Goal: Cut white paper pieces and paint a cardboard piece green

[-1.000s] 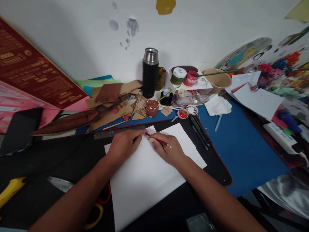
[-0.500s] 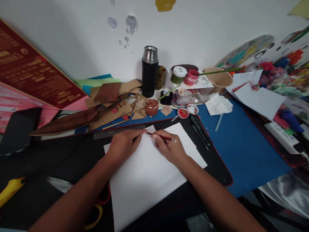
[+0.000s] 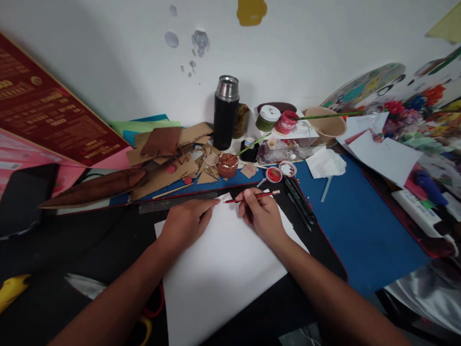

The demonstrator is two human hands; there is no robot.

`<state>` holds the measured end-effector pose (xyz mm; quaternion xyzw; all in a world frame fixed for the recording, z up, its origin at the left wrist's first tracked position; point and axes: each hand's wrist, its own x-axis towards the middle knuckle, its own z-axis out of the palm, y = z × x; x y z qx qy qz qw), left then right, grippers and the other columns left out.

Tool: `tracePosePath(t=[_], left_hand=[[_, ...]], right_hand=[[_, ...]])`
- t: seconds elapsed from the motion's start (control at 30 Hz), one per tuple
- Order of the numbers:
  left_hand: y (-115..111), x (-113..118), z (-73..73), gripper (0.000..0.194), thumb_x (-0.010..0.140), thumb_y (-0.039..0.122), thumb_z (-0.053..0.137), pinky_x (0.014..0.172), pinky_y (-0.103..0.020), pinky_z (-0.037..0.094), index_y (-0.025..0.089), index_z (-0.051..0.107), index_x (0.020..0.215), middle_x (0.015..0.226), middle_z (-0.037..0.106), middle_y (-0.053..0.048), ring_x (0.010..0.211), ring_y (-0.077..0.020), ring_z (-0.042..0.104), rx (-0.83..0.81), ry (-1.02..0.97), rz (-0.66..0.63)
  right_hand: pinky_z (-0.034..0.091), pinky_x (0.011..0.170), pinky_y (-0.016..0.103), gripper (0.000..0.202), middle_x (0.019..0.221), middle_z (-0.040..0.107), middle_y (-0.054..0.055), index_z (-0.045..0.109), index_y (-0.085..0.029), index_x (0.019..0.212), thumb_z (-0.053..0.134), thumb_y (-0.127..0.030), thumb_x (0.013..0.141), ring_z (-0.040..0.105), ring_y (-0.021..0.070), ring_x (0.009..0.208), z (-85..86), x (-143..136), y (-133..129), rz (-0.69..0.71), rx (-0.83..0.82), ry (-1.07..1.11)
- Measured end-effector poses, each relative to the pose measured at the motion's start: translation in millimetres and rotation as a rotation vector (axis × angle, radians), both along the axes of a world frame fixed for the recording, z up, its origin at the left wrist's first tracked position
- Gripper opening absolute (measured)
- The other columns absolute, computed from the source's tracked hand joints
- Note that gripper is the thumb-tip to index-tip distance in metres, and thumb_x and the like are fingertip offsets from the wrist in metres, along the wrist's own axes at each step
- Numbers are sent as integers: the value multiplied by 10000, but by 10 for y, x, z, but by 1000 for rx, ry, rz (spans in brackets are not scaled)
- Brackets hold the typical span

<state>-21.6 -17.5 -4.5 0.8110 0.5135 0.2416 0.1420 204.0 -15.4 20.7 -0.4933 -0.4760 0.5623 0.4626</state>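
Note:
A large white sheet of paper lies on the black mat, with a smaller white paper piece at its top edge. My left hand rests on the sheet, index finger stretched and thumb apart, fingertip beside the small piece. The other fingers are partly hidden beneath it. Between the thumb and fingers of my right hand is a red pencil with a pale eraser end. Its point faces left, near the left index fingertip; whether it touches the paper, I cannot tell.
Behind my hands stand a black flask, a brown paint jar and cardboard scraps. Dark pens or cutters lie right of the sheet. Scissors are partly under my left forearm. A yellow-handled tool is at far left.
My right hand has shifted right and turned, and the pencil now lies flatter, its tip drawn away from my left fingertip. My left hand stays on the paper. The view has tilted slightly.

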Motion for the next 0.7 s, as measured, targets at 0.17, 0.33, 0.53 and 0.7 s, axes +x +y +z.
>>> tracePosePath(t=[0.17, 0.33, 0.53, 0.7], left_hand=[[8, 2, -19, 375, 1054, 231, 502, 779, -359, 658, 248, 844, 1206, 1117, 871, -56, 964, -261, 839, 81, 19, -34], [9, 3, -31, 369, 1060, 192, 499, 697, -336, 635, 214, 831, 1221, 1063, 877, -65, 829, -230, 831, 135, -10, -60], [7, -3, 22, 344, 1059, 178, 513, 622, -312, 585, 190, 827, 1199, 915, 862, -57, 738, -210, 799, 157, -21, -72], [15, -5, 18, 350, 1068, 178, 494, 573, -292, 514, 186, 816, 1204, 808, 821, -35, 648, -179, 737, 140, -49, -73]], right_hand=[[350, 423, 227, 542, 568, 609, -26, 708, -188, 860, 688, -723, 950, 471, 105, 442, 102, -11, 197, 2, 30, -24], [375, 444, 224, 532, 521, 575, -39, 699, -192, 838, 655, -699, 993, 479, 106, 444, 88, -125, 353, -51, 114, -82], [326, 405, 221, 511, 464, 476, -74, 644, -208, 780, 663, -665, 1009, 426, 95, 392, -62, -194, 351, -168, 95, 22], [338, 419, 221, 469, 473, 471, -76, 647, -205, 789, 638, -589, 1058, 442, 95, 402, -103, -164, 317, -108, 76, -9]])
